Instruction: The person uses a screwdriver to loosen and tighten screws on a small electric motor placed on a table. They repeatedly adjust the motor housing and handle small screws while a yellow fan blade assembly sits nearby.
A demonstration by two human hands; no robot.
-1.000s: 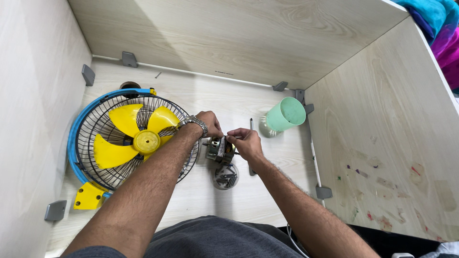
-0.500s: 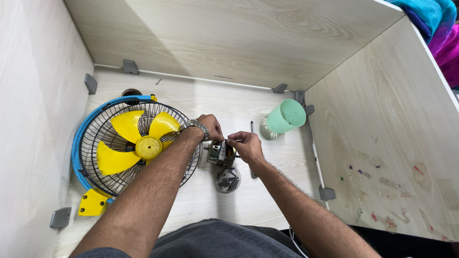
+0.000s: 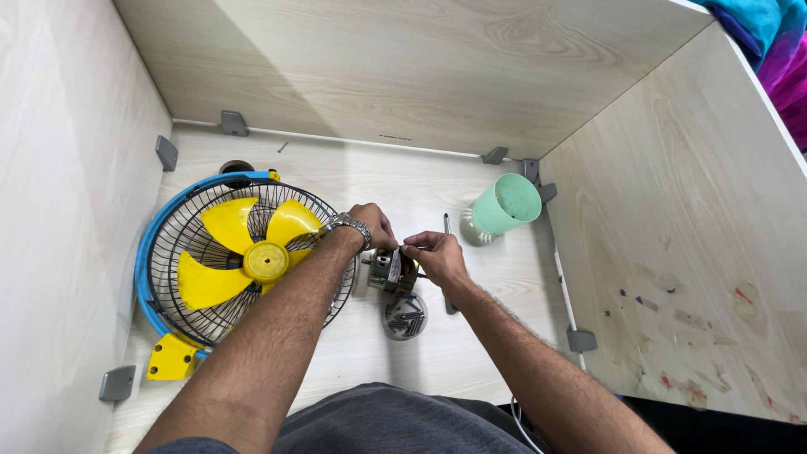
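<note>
the left hand [image 3: 372,225], watch on the wrist, is curled over the top of a small motor [image 3: 388,271], fingers closed on it. the right hand [image 3: 433,252] pinches narrow at the motor's upper edge, on something too small to make out. the motor sits at six o'clock from both hands, touching them. to my eye this wants a steady left grip and small, patient moves from the right fingertips. a dish of screws [image 3: 405,316] lies just below, the fan [image 3: 239,265] at nine o'clock, a green cup [image 3: 507,204] at two o'clock.
</note>
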